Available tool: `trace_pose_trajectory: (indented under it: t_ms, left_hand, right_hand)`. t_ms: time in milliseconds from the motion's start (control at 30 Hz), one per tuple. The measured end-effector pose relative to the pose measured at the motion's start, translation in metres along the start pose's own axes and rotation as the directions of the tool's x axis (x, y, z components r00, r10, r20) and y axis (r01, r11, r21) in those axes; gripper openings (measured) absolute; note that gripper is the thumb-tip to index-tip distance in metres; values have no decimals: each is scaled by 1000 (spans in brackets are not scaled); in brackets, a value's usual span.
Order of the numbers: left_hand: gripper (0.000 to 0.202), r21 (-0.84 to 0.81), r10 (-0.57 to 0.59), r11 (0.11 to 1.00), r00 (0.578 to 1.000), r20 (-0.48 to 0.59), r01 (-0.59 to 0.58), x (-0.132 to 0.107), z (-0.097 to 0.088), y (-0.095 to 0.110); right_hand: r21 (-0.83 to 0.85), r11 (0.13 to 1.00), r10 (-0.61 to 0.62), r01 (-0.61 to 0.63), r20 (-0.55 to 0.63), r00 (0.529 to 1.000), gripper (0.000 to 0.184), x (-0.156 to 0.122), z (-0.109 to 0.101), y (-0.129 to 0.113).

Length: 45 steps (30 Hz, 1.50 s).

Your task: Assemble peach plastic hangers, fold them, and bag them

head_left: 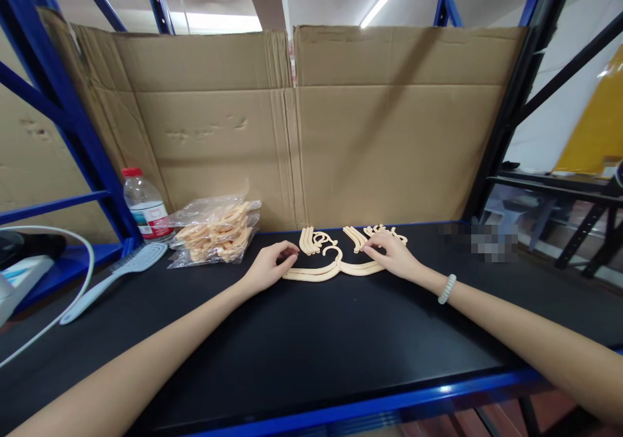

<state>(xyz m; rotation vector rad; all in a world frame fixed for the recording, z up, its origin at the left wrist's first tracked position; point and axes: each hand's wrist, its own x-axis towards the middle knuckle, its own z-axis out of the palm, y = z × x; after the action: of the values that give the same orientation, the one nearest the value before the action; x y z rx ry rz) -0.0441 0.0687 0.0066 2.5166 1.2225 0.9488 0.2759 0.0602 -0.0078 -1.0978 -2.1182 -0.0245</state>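
Observation:
A small stack of cream plastic hangers (335, 265) lies on the black shelf top (311, 339), hooks toward the cardboard. My left hand (269, 265) pinches the left arm of the stack with its fingers curled closed. My right hand (392, 254) grips the right arm near the hook, fingers bent over it. More cream hanger pieces (377, 232) lie just behind, against the cardboard.
A clear bag of more cream hangers (217, 232) sits to the left, by a water bottle (145, 206) with a red cap. A pale blue hairbrush (114, 280) and a white cable (73, 300) lie at far left. Cardboard sheets (302, 125) wall the back. Blue rack posts stand at both sides.

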Motion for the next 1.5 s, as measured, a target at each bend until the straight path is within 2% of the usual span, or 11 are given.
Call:
trace_pose_trajectory:
  t_ms: [133, 300, 400, 500, 633, 767, 967, 1133, 1333, 1500]
  left_hand:
    - [17, 25, -142, 990, 990, 22, 142, 14, 3, -9]
    - [22, 132, -340, 935, 937, 73, 329, 44, 8, -22]
    - [28, 201, -425, 894, 899, 101, 400, 61, 12, -27]
    - [29, 253, -483, 859, 868, 113, 445, 73, 17, -29]
    - [30, 299, -538, 821, 834, 120, 487, 80, 20, -30]
    - [30, 329, -572, 795, 810, 126, 510, 82, 21, -28]
    - [31, 380, -592, 767, 799, 109, 517, 85, 23, -18]
    - [32, 433, -610, 734, 788, 81, 524, 89, 24, -7]
    - [32, 466, -619, 717, 780, 85, 518, 93, 22, -3]
    - [32, 470, -615, 721, 782, 96, 509, 96, 21, -6]
  right_hand:
    - [-61, 997, 52, -50, 33, 998, 21, 20, 0, 5]
    - [-101, 984, 163, -149, 154, 974, 15, 65, 9, 4]
    - [-146, 966, 247, -214, 267, 931, 11, 89, 22, 0]
    - [-217, 939, 331, -267, 357, 873, 19, 103, 35, -3]
    - [-294, 907, 407, -303, 424, 809, 25, 110, 47, -6]
    - [-317, 894, 435, -315, 449, 781, 28, 111, 53, -6]
    - [-277, 895, 442, -349, 454, 774, 29, 108, 57, -8]
    - [-187, 900, 436, -394, 426, 793, 29, 107, 62, -6]
    - [-6, 889, 433, -458, 340, 835, 28, 111, 61, -5]
    - [195, 819, 479, -539, 286, 830, 30, 115, 60, -7]
